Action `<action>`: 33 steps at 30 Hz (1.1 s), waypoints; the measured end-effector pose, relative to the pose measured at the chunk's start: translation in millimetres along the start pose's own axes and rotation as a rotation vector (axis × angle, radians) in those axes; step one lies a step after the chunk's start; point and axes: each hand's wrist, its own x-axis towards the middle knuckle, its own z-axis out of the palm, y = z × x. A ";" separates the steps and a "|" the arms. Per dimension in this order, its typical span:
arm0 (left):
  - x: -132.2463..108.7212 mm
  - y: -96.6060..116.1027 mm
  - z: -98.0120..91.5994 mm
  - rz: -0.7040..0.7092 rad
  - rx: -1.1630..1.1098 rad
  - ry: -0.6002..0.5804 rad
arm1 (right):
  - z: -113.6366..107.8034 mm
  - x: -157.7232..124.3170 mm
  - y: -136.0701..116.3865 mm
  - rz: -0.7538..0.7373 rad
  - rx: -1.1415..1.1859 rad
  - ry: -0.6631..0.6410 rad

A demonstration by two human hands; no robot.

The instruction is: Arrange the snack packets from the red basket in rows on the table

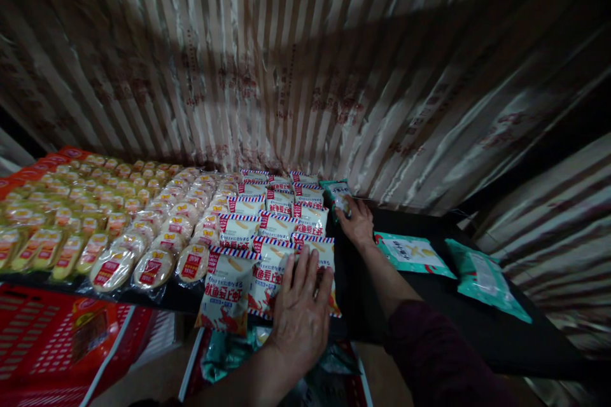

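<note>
My left hand point(303, 296) lies flat, fingers stretched out, on the front row of white snack bags point(272, 267) with red lettering and blue-and-red striped edges. These bags stand in overlapping rows running back on the black shelf. My right hand point(356, 221) reaches to the back, its thumb and fingers on a teal snack bag point(340, 189) beside the last white bags; the hand covers part of it. Further right, a flat teal bag point(413, 254) with a white label and a plumper teal bag point(487, 276) lie on the shelf.
Round wrapped cakes point(153, 267) and small yellow wrapped pastries point(67, 257) fill the shelf's left side. Below are a red basket point(33, 337) and another basket point(363, 378) holding teal bags. A pleated, printed plastic sheet point(286, 63) hangs behind the black shelf point(363, 292).
</note>
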 end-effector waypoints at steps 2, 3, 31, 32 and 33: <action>25.9 2.0 -2.9 -0.034 -0.029 -0.034 | -1.5 -1.5 -2.8 0.005 -0.035 -0.022; 39.7 2.7 -3.3 -0.043 -0.046 -0.045 | -2.9 -1.7 -4.7 0.004 -0.049 -0.034; 109.8 -5.9 8.3 -0.194 0.029 -0.363 | 6.0 -1.7 -23.4 0.008 0.000 -0.010; 109.0 -6.1 7.8 -0.191 0.024 -0.355 | 7.1 -2.1 -22.7 0.005 0.007 0.002; 107.9 -6.1 7.0 -0.188 0.019 -0.349 | 7.7 -2.7 -22.2 0.001 0.014 0.019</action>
